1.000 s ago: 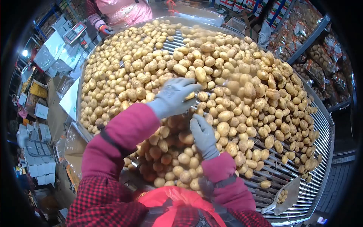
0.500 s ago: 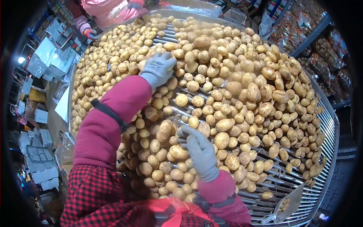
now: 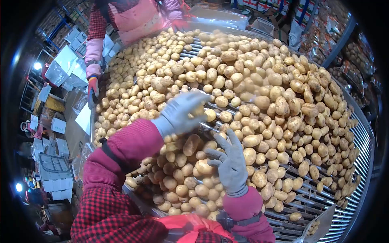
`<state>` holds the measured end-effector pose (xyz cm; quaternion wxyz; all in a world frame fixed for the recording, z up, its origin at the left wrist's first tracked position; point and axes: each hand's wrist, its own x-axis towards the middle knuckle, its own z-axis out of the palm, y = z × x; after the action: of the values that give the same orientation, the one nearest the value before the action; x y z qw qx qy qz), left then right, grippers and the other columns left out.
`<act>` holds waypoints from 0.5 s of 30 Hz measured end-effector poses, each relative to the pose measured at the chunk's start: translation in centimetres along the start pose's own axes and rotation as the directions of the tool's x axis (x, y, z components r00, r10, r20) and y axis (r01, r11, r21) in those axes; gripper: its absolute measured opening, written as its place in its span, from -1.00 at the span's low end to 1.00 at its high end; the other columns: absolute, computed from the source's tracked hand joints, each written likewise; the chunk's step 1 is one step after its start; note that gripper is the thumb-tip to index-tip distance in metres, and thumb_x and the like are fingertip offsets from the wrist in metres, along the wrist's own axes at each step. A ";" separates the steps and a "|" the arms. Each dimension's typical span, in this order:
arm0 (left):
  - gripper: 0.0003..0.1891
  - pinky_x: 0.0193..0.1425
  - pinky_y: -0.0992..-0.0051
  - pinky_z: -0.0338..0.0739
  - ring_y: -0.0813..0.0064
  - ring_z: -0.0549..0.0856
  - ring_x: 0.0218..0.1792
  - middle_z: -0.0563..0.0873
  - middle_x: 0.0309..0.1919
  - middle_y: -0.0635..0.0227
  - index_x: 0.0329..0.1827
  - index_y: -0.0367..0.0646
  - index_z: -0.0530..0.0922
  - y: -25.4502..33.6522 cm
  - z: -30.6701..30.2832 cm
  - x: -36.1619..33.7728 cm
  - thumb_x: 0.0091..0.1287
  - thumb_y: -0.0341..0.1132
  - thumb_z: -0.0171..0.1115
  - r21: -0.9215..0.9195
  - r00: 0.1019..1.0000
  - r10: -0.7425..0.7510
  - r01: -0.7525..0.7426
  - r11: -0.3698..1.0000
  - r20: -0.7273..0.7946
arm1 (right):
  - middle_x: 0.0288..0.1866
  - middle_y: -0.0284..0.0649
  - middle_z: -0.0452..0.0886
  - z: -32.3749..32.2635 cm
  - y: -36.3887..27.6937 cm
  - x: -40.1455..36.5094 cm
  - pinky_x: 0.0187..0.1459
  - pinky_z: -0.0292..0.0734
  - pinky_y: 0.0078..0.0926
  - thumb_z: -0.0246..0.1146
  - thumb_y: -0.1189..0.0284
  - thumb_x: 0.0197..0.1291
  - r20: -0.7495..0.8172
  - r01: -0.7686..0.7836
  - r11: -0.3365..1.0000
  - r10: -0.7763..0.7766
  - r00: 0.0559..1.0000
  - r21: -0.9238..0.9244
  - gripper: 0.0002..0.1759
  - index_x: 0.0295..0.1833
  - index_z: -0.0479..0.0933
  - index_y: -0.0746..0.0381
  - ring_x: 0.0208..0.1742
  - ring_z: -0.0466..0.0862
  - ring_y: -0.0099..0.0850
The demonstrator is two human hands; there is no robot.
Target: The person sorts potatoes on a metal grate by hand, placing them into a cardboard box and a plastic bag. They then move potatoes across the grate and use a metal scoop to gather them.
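The potatoes (image 3: 251,140) lay in a broad spread across the slatted metal worktop (image 3: 362,141), heaped deepest toward the right, with bare bars (image 3: 209,126) showing in a narrow gap between the two hands. The left hand (image 3: 182,112) reached over the upper side of that gap, fingers extended and slightly parted near a small potato (image 3: 210,115); a little yellow showed among the fingers, but whether this grip had hold of anything could not be told. The right hand (image 3: 232,164) was nearer in — fingers and thumb spread wide, nothing held. Such round, loose pieces seemed best met with light, curved fingers, since a hard push would likely set their neighbours rolling. It looked prudent, too, to keep fingertips out of the slots — and, with the hands so near each other, to give each its own path.
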<state>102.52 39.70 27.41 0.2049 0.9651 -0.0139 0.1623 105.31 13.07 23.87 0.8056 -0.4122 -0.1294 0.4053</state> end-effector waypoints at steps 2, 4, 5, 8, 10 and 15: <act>-0.29 0.32 0.11 0.62 -0.02 0.71 0.23 0.66 0.32 0.05 0.47 -0.08 0.54 3.9 0.2 -0.5 0.21 -0.22 0.57 -0.106 0.981 0.195 -0.194 0.975 -0.002 | 0.57 0.01 0.42 0.3 -0.2 0.2 0.05 0.74 -0.41 0.11 0.35 0.58 0.064 -0.003 0.993 -0.004 0.998 0.114 -0.21 0.76 -0.05 0.25 0.27 0.69 -0.24; -0.28 0.34 0.07 0.58 -0.07 0.65 0.31 0.61 0.36 -0.01 0.51 -0.10 0.50 6.4 1.2 -1.5 0.32 -0.05 0.48 -0.200 0.968 0.238 -0.218 0.955 0.084 | 0.61 -0.07 0.35 -0.1 1.0 0.6 0.23 0.67 -0.39 0.05 0.34 0.61 0.060 0.076 0.980 -0.066 0.996 -0.183 -0.29 0.75 0.04 0.24 0.36 0.64 -0.26; -0.27 0.39 0.03 0.53 -0.12 0.62 0.33 0.58 0.39 -0.07 0.55 -0.13 0.46 7.3 1.0 -1.6 0.41 0.06 0.37 -0.268 0.946 0.284 -0.236 0.934 0.158 | 0.62 -0.07 0.35 -0.2 0.9 0.0 0.33 0.61 -0.34 0.01 0.28 0.65 0.120 0.146 0.980 -0.130 0.984 -0.132 -0.33 0.74 0.07 0.23 0.43 0.58 -0.24; -0.24 0.46 0.00 0.46 -0.14 0.58 0.36 0.48 0.49 -0.08 0.64 -0.09 0.36 8.7 1.7 -3.9 0.44 0.07 0.27 -0.318 0.972 0.212 -0.170 0.933 0.101 | 0.63 -0.07 0.33 -0.1 0.5 0.4 0.57 0.39 -0.16 -0.10 0.07 0.72 0.205 -0.211 0.877 0.133 0.970 0.432 -0.33 0.72 0.13 0.20 0.61 0.40 -0.17; -0.24 0.48 0.01 0.43 -0.12 0.56 0.39 0.48 0.50 -0.07 0.64 -0.08 0.36 8.8 1.0 -4.6 0.45 0.07 0.27 -0.300 0.978 0.173 -0.131 0.945 0.117 | 0.59 -0.06 0.38 -1.0 1.7 0.2 0.50 0.47 -0.18 -0.06 0.02 0.70 0.208 -0.133 0.905 0.050 0.977 0.405 -0.32 0.71 0.16 0.17 0.51 0.49 -0.20; -0.33 0.53 0.01 0.37 -0.09 0.51 0.42 0.49 0.49 0.01 0.56 -0.02 0.46 7.6 0.4 -7.5 0.43 -0.03 0.39 -0.171 0.990 0.004 0.020 0.985 0.140 | 0.37 -0.13 0.51 -0.5 1.3 -0.2 -0.02 0.74 -0.48 0.05 0.35 0.66 0.155 0.302 0.848 -0.260 0.953 -0.436 -0.51 0.56 0.33 0.31 0.14 0.71 -0.33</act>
<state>94.83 32.26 27.70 0.2865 0.9529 -0.0383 0.0917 104.76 13.10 22.57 0.7306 -0.5470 -0.3157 0.2596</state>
